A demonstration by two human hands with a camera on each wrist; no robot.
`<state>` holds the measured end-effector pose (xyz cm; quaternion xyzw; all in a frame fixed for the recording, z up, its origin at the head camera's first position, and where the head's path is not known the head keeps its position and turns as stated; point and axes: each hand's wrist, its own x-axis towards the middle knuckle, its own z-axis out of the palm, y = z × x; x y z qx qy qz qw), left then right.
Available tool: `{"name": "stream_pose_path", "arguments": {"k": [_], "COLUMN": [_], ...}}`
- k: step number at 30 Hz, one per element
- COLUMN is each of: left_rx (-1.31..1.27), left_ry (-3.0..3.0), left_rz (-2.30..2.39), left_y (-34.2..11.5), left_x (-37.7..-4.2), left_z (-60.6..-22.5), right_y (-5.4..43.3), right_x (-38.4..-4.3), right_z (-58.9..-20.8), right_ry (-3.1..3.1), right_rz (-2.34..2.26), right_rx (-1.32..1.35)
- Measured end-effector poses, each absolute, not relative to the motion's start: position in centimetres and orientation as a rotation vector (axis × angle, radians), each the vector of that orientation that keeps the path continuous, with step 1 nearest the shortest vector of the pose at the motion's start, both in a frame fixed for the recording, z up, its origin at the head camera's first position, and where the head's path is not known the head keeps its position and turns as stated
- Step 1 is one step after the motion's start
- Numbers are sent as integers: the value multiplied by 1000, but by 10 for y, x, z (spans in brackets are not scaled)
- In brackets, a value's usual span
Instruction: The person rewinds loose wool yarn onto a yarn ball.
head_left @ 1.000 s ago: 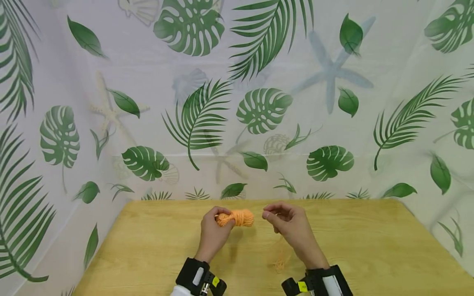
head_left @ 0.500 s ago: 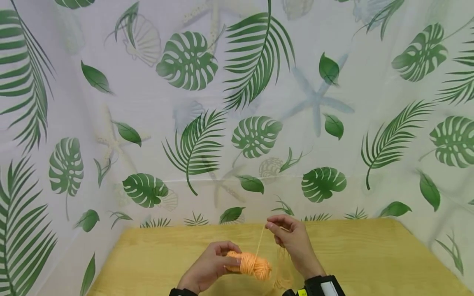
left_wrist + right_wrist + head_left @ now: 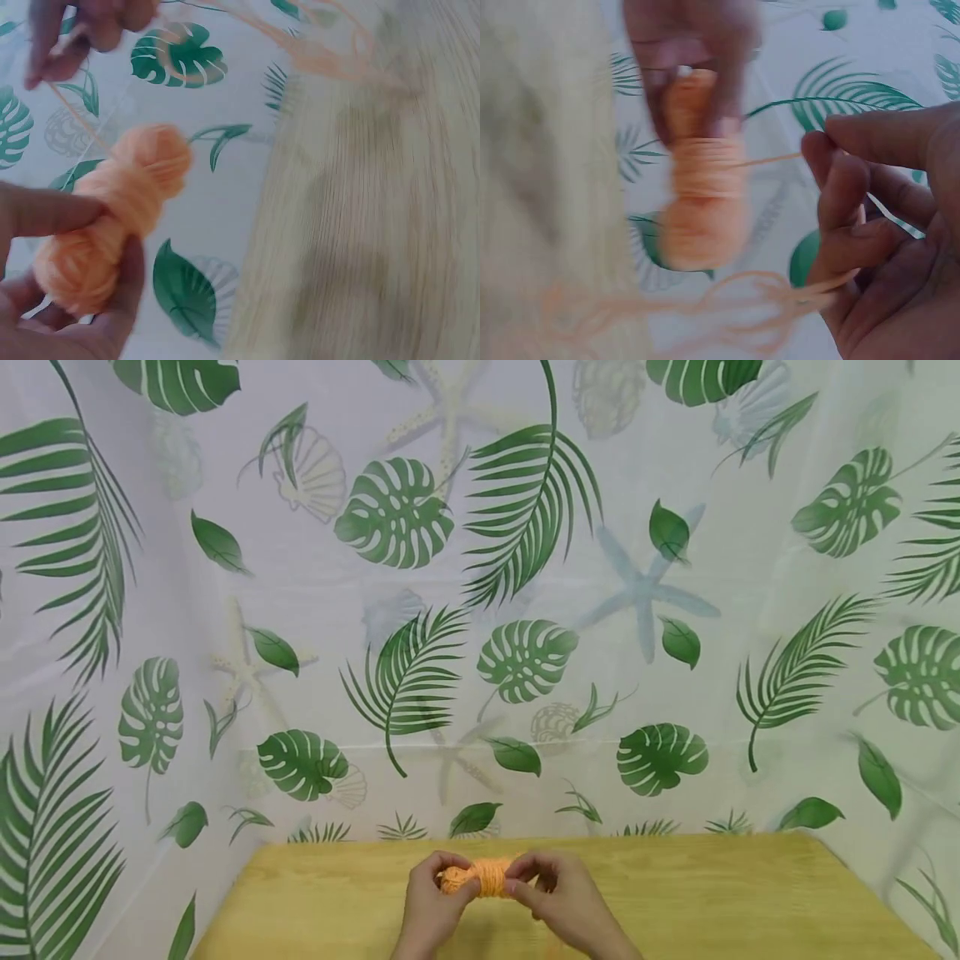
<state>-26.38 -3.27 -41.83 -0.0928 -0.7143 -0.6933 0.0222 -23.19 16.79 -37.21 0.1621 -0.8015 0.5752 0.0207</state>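
Observation:
In the head view my left hand (image 3: 431, 906) grips one end of a small orange skein of yarn (image 3: 491, 877), wrapped round its middle. Thumb and fingers pinch it from both sides in the left wrist view. A single strand (image 3: 769, 160) runs taut from the skein's wrapped middle to my right hand (image 3: 892, 217), where thumb and index finger pinch it. Loose loops of yarn (image 3: 757, 300) trail from the other fingers of that hand, blurred by motion. From the head, both hands come close together at the skein, which is held above the table.
The wooden table (image 3: 712, 893) spreads below the hands. Behind it hangs a white sheet (image 3: 420, 685) printed with green leaves, shells and starfish, which also covers the left and right sides.
A half second ago the right hand held the strand up and away from the skein; now it is down beside it. The skein has turned level, and the head view has tilted upward.

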Motion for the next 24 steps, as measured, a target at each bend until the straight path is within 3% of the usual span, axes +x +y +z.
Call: {"name": "stream_pose_path", "arguments": {"k": [4,8,10,14,18,21,24], "left_rx": [-602,-909,-933,-590,-187,-101,-208], "left_ry": [-2353,-2155,-1944,-1553,-1586,-1924,-2269], "left_rz": [-2214,-2739,-2954,-3092,-2838,-2463,-2179], "left_y": [-40,-48,-50,-45,-37,-35,-38], "left_x": [-257,-253,-255,-261,-263,-261,-258], "left_z": [-415,-409,-406,-402,-406,-413,-416], "right_y": [177,181,180,170,157,154,159], "right_x": [-237,-243,-244,-239,-224,-218,-218], "right_z": [-360,-371,-382,-394,-389,-375,-360], "right_ry": [-2325,-2259,-2281,-2417,-2549,-2557,-2511], "right_rz": [1847,1924,1943,1933,1757,1696,1743], "right_rx": [284,37,22,210,411,428,370]}}
